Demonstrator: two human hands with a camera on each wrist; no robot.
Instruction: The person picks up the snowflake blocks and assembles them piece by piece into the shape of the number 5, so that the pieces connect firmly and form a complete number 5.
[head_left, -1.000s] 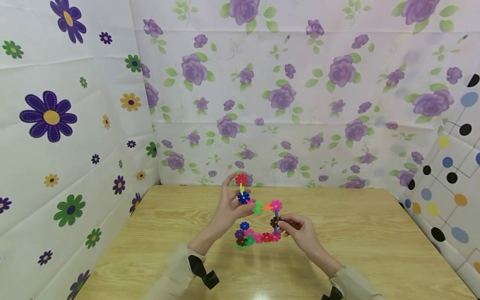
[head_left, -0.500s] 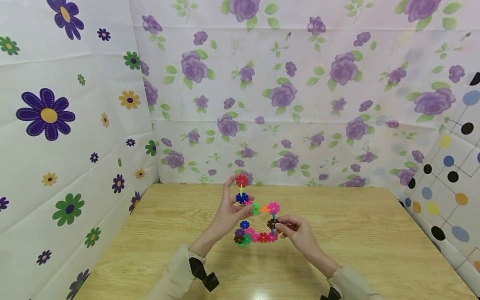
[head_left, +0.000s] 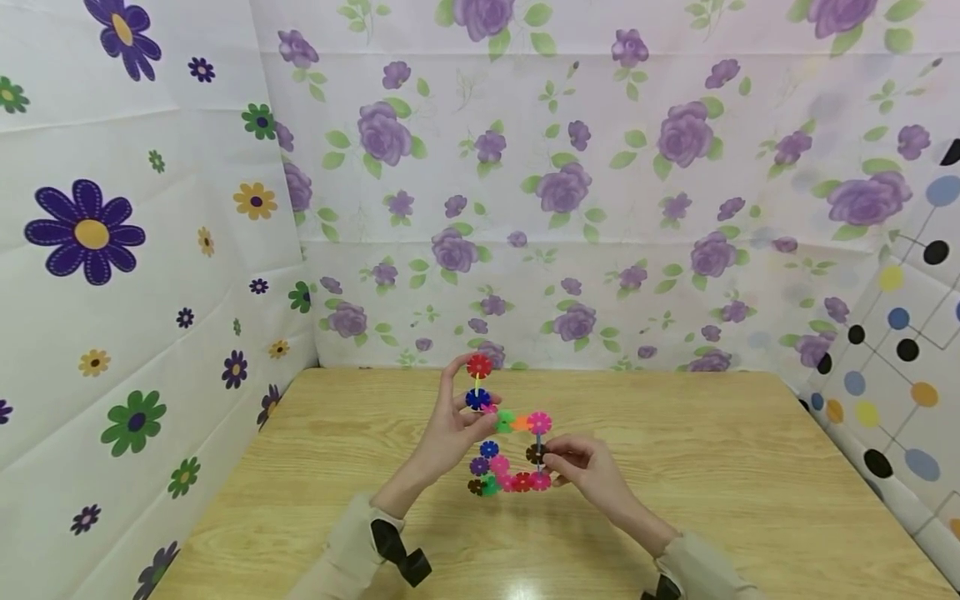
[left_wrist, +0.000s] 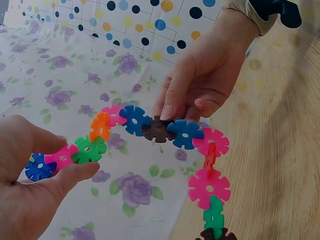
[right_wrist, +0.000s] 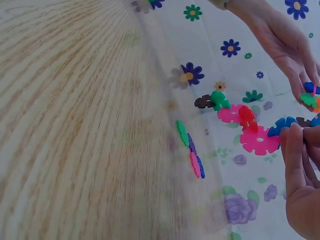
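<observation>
A chain of interlocking snowflake discs [head_left: 539, 422] in several colours hangs bent between the hands, over the table. My left hand [head_left: 444, 425] pinches it between thumb and fingers at a pink disc [left_wrist: 62, 157], with a green disc [left_wrist: 90, 150] beside the thumb tip. Above that thumb the chain's upper end rises to a red disc [head_left: 479, 365], near the raised index finger. With thumb and fingertips, my right hand [head_left: 592, 468] grips a brown disc [left_wrist: 159, 129] set between two blue ones. The chain's lower end runs left to another brown disc [right_wrist: 203, 101].
Several snowflake discs, among them a blue one [head_left: 489, 449], a purple one [head_left: 480, 466] and a green one [right_wrist: 182, 133], lie together on the wooden table [head_left: 360, 533] behind the chain's lower end. Flower-printed cloth [head_left: 630, 217] stands behind the table.
Both hands and the chain have shifted slightly left and down in the head view, the right hand more so. The grips look the same.
</observation>
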